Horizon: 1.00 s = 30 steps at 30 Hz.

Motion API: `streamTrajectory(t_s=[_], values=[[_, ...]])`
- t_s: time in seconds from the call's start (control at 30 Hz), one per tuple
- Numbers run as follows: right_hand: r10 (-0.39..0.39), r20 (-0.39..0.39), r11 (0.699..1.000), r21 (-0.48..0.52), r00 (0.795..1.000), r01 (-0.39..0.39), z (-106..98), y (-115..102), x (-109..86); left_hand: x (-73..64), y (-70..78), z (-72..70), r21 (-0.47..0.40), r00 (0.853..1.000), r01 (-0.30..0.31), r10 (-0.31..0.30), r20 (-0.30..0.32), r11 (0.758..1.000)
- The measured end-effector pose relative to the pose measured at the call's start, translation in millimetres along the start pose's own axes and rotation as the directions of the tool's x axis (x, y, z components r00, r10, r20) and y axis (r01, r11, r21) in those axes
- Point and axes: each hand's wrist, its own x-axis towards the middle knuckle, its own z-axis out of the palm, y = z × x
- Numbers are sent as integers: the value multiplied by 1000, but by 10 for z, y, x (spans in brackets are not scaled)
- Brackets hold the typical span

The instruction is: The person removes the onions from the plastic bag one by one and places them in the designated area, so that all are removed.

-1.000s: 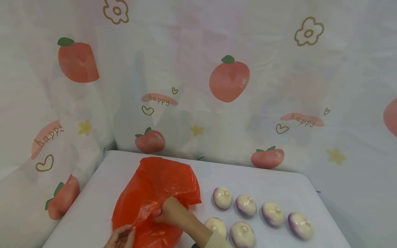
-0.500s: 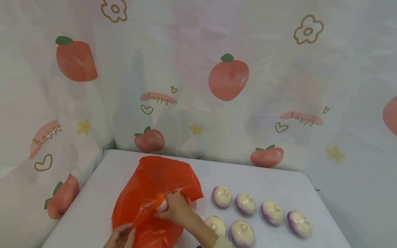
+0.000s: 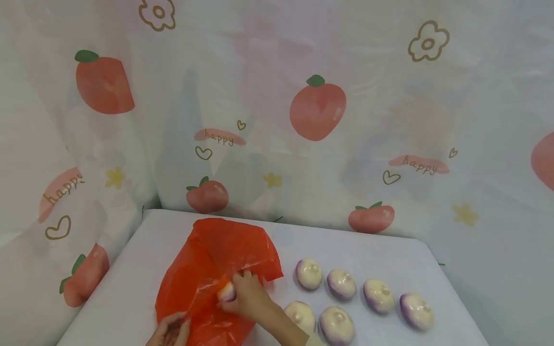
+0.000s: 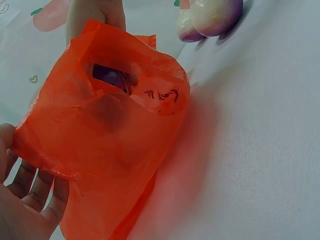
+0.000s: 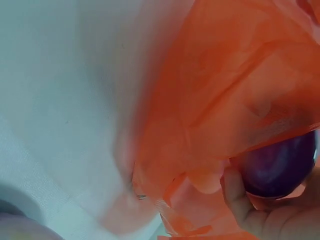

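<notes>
My right hand [image 3: 251, 298] grips a purple-and-white turnip [image 3: 227, 291] at the opening of a red plastic bag [image 3: 182, 283]. In the right wrist view, that turnip's dark purple side [image 5: 280, 170] shows, partly under the bag's film, with my fingers [image 5: 240, 200] curled against it. My left hand [image 3: 169, 330] pinches the near left edge of the bag; in the left wrist view its other fingers [image 4: 40, 192] lie behind the film. Through a gap in the bag there, a dark purple surface [image 4: 111, 77] is visible. How much else the bag contains is hidden.
Several more turnips sit right of the bag: a back row, including one at its far right [image 3: 416, 311], and a nearer pair [image 3: 336, 326]. They rest on a white-covered table [image 3: 346, 247]. A fruit-printed curtain [image 3: 259, 72] hangs behind and to the left.
My right hand has shifted slightly right, and more of the turnip in its grasp has come into view. The left hand stays on the bag's edge. The loose turnips lie as before.
</notes>
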Motion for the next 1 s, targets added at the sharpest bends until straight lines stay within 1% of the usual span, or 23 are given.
streamTrajectory(t_s=[0.23, 0.4, 0.53, 0.6, 0.67, 0.77, 0.87, 1.0], values=[[-13, 3, 1000, 21, 1000, 13, -11, -4, -62, -7, 24, 6, 1, 1000, -11, 11, -15, 1000], [-1, -14, 1000, 30, 1000, 2, -20, -50, -111, -9, -3, 15, 17, 998, -49, 49, -37, 999], [-30, -39, 999, 29, 999, 31, -30, -90, -156, -15, -19, 34, 9, 996, -83, 83, -36, 997], [-53, -54, 998, 27, 997, 54, -36, -106, -179, -14, -28, 35, -1, 995, -89, 89, -34, 996], [-56, -64, 998, 27, 996, 58, -46, -114, -203, -15, -38, 35, -10, 996, -85, 85, -28, 996], [-41, -66, 999, 33, 997, 43, -71, -116, -236, -9, -63, 29, -22, 998, -65, 65, -19, 998], [-21, -45, 998, 51, 999, 23, -99, -112, -263, -2, -73, 28, -23, 999, -45, 45, -14, 999], [-29, -19, 997, 66, 999, 30, -115, -76, -293, -1, -62, 27, -21, 999, -32, 32, -20, 999]])
